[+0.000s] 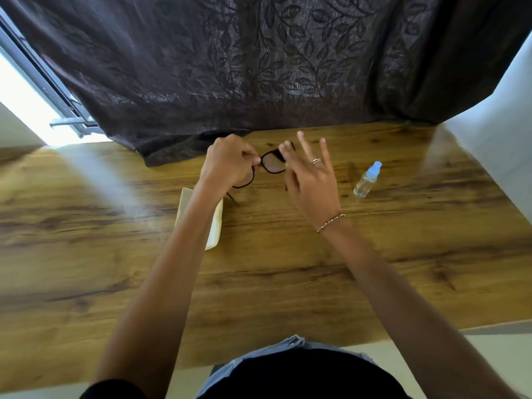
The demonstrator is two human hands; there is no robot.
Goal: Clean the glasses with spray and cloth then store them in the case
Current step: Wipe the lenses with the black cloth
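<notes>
The left hand [227, 164] pinches the crosswise glasses [273, 165] near the bridge; the right hand [312, 182], pinching their outer rim, is nearer the spray bottle [366, 181].

Home: leaf-patterned curtain [259, 67], wooden table [288, 269]

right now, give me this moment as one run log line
left hand: grips glasses near bridge | right hand: pinches lens edge | spray bottle: upright, untouched | case: on table, partly behind left forearm
</notes>
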